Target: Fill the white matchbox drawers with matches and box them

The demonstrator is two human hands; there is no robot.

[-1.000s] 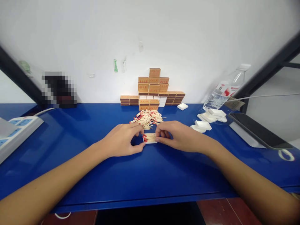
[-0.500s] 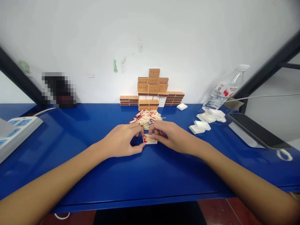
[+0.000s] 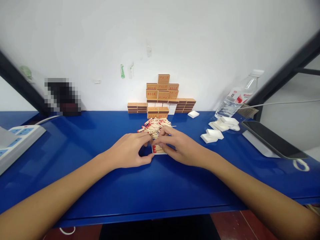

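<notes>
A small white matchbox tray filled with red-tipped matches lies on the blue table. My left hand curls round its left end, thumb and fingers pinching the tray. From the right, my right hand lies over the tray, fingers pressed on the matches and covering most of them. Just behind both hands sits a loose heap of matches.
Stacked brown matchboxes stand against the wall. Several white empty trays lie at the right, beside a plastic water bottle and a dark phone. A power strip sits at the far left.
My right hand has slid left over the tray, from gripping its right end to covering the matches. My left hand has stayed in place.
</notes>
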